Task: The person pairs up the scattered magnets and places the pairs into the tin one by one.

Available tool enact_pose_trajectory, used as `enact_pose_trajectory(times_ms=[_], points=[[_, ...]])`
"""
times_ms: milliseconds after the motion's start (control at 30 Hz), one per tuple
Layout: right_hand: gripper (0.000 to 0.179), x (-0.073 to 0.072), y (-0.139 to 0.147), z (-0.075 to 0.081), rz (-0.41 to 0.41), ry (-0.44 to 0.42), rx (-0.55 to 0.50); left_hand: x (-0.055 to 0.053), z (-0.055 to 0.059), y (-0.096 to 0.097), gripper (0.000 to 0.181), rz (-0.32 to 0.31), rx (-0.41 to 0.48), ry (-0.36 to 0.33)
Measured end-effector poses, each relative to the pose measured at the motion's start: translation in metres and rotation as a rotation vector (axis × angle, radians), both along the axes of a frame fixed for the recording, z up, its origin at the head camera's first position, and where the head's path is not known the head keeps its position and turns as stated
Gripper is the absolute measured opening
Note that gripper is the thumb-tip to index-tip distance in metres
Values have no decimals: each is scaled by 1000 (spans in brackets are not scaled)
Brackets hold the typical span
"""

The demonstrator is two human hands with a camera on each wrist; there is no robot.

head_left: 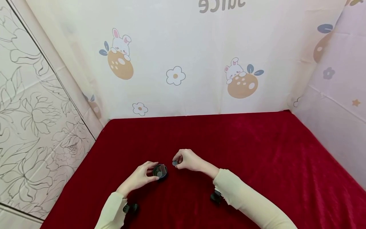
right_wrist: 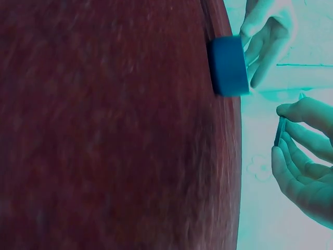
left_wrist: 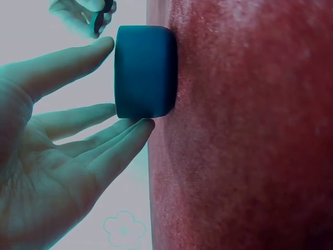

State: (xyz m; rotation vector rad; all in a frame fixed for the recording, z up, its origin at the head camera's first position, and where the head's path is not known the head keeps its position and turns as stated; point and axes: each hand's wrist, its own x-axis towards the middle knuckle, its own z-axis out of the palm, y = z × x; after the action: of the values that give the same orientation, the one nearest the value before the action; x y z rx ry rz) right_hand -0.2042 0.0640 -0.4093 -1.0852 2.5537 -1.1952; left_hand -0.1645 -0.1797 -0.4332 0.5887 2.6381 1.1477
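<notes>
A small round dark-blue container (head_left: pixel 163 176) stands upright on the red cloth, its open top facing up. Inside it I see a brownish flat piece (head_left: pixel 163 169) and a round grey piece (head_left: pixel 159 174). My left hand (head_left: pixel 140 176) holds the container by its rim, thumb on one side and fingers on the other; the left wrist view shows its smooth blue side (left_wrist: pixel 145 73). To the right and slightly farther back, my right hand (head_left: pixel 188 160) pinches a thin grey disc (head_left: pixel 174 163) above the cloth. The disc (right_wrist: pixel 280 131) appears edge-on in the right wrist view.
Red velvety cloth (head_left: pixel 228 140) covers the table. A pale curtain (head_left: pixel 200 92) printed with rabbits and flowers hangs along the back edge, and another printed curtain (head_left: pixel 337 95) is on the right. A floral panel (head_left: pixel 37 121) stands on the left.
</notes>
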Motion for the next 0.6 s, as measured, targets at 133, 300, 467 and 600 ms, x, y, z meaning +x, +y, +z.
enact_pose_trajectory(times_ms=[133,300,467,600], points=[[17,3,-9,0,5,-3,6,-1,-2,-1,50,2,10,-6],[16,6,-20,1,2,-10,8,-1,-3,-2,47,-5,34,-15],[16,8,-29,-1,8,-26,-9,-2,-5,-3,47,-16,44,-7],[16,9,-35,-4,2,-32,-8,-3,-6,-4,46,-22,67,-3]])
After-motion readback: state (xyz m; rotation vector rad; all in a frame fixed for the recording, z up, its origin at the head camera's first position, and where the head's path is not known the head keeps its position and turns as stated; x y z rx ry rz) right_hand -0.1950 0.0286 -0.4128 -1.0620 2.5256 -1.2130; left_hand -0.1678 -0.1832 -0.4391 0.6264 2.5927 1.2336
